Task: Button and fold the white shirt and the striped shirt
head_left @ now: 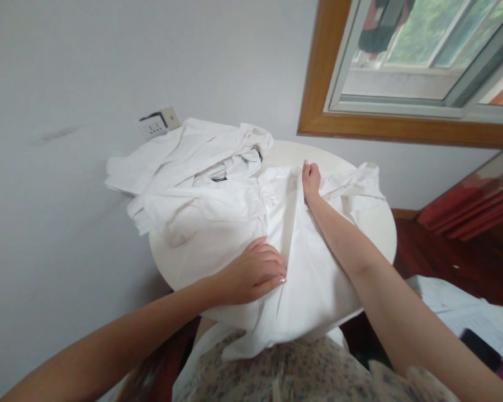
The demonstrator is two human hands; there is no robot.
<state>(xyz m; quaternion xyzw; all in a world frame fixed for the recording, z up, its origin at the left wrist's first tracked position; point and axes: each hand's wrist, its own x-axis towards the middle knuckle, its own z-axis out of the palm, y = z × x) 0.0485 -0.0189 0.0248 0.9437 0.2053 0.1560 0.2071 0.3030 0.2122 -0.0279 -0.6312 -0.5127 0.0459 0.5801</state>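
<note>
A white shirt (318, 273) lies spread over the round table, its lower edge hanging off the near side toward my lap. A long fold runs up its middle. My left hand (262, 271) rests palm down on the cloth, with its fingers bent against this fold and the thumb near them. Farther up, my right hand (311, 181) is closed in a fist around the shirt's fabric near the upper edge. One sleeve-like part (356, 190) stretches out to the right of that hand.
More crumpled white clothing (193, 145) is heaped at the table's back left, against the wall. The white round table (385, 234) stands below a wood-framed window (318, 123). A wall socket (153, 128) is behind the heap. Papers (456, 301) and a dark object (481, 349) lie at lower right.
</note>
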